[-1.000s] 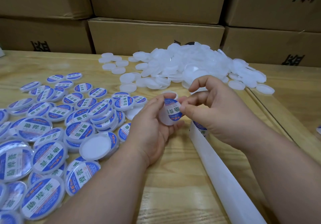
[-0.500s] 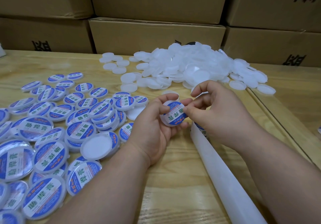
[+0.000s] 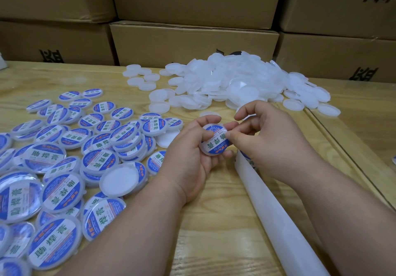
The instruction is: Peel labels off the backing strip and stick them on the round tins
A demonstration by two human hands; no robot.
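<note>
My left hand [image 3: 189,160] grips a round white tin [image 3: 215,141] between thumb and fingers, just above the table's middle. A blue-and-white label covers the tin's face. My right hand [image 3: 267,140] has its fingers curled, and its thumb and forefinger press on the label's right edge. The white backing strip [image 3: 276,209] runs from under my right hand toward the lower right, a blue label showing at its upper end beneath my palm.
Several labelled tins [image 3: 64,168] cover the wooden table [image 3: 210,233] on the left. A heap of plain white tins [image 3: 235,82] lies at the back centre. Cardboard boxes [image 3: 192,40] line the far edge. A seam [image 3: 347,157] runs along the right.
The label went from half-stuck at the tin's edge to lying flat across its face. Both hands turned the tin slightly toward me; my right fingers slid along the label.
</note>
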